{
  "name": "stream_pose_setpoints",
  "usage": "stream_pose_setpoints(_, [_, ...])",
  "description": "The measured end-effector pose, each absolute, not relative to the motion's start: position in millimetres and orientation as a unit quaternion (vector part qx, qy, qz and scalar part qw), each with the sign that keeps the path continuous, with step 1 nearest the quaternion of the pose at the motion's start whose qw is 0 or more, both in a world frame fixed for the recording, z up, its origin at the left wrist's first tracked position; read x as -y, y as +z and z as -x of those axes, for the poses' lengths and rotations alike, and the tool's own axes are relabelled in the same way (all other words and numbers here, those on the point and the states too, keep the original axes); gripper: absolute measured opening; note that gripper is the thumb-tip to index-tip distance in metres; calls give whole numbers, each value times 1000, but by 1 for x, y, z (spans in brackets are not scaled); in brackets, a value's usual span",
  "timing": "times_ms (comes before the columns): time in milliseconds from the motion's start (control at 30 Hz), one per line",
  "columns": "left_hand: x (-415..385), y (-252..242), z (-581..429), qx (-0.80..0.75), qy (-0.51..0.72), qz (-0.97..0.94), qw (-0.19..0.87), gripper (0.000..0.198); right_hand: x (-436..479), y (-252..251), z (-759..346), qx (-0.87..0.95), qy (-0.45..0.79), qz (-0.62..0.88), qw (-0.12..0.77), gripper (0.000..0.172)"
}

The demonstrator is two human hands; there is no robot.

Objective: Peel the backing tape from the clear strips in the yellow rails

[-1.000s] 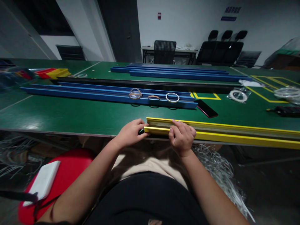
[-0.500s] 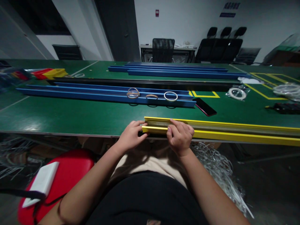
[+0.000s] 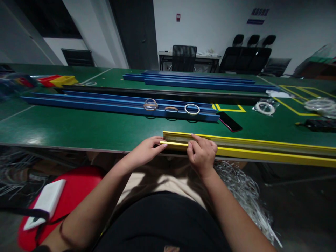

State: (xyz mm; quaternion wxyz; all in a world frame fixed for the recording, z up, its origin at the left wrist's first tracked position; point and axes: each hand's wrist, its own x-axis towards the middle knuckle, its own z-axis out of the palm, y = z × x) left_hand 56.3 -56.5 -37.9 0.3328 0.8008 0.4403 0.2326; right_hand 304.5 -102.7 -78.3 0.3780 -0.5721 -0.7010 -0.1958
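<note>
A long yellow U-shaped channel [image 3: 252,151] lies along the front edge of the green table and runs out of view to the right. My left hand [image 3: 147,148] is at its left end, thumb on the near wall and fingers bent at the open end; the fingertips are partly hidden. Further right, my right hand [image 3: 202,152] grips the near wall, with its index finger stretched to the far wall. Beyond the hands, a blue channel [image 3: 105,107] carries rolls of tape: a brown pair [image 3: 150,105], a thin brown one [image 3: 171,109] and a white one [image 3: 192,109].
A phone [image 3: 229,121] lies on the green table [image 3: 78,127] right of the blue channel. Behind are a black channel [image 3: 168,93] and more blue channels [image 3: 196,81]. Wrapped white tape [image 3: 265,107] is at right, yellow bins [image 3: 63,81] at left. A red stool [image 3: 81,185] stands below.
My left thumb has moved up from below the near wall onto its top edge, and the left wrist has shifted left. My right hand keeps its grip. The view has moved slightly.
</note>
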Motion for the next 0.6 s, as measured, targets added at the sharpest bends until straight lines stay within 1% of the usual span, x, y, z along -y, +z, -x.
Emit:
stream_pose_setpoints(100, [54,-39,-58,-468,257,-741,408,43,102,-80,-306,701,-201,569,379,14])
stream_pose_setpoints(167, [52,-38,-58,-482,284,-706,434,41,102,-81,-306,702,-205,567,380,14])
stream_pose_setpoints(300, [47,-33,-59,-489,297,-685,452,39,101,-83,-307,701,-217,561,383,15])
stream_pose_setpoints(400, [44,-28,-62,-493,284,-685,456,41,100,-83,-307,699,-228,558,385,15])
stream_pose_setpoints(600, [40,-21,-63,-468,253,-706,467,39,99,-85,-307,697,-233,553,393,12])
